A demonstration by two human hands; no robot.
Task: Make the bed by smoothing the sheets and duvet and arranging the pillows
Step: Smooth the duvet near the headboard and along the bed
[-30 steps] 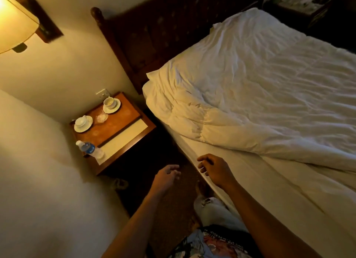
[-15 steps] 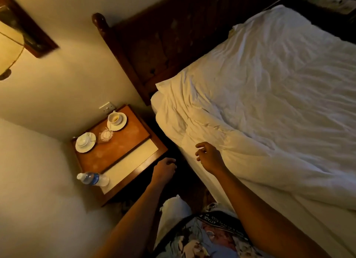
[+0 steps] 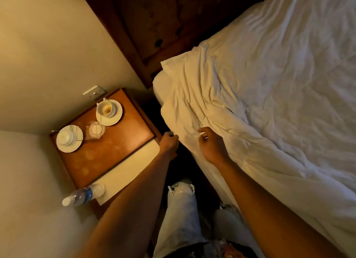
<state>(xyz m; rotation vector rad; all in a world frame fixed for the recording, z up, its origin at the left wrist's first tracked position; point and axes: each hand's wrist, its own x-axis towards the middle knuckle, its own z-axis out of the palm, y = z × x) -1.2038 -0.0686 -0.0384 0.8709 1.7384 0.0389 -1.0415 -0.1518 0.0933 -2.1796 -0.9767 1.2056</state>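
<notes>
Both hands have reached the rumpled white duvet (image 3: 269, 96) at the bed's corner; left hand (image 3: 169, 144) curled empty, right hand (image 3: 212, 148) loosely open above it.

Rumpled white duvet (image 3: 269, 88) across the bed, its near corner overhanging the bare mattress edge (image 3: 159, 84).

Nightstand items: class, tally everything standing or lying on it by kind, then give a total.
Cups: 2
Saucers: 2
Doily-covered glass: 1
Water bottle, lying at the front corner: 1
Total: 6
</notes>
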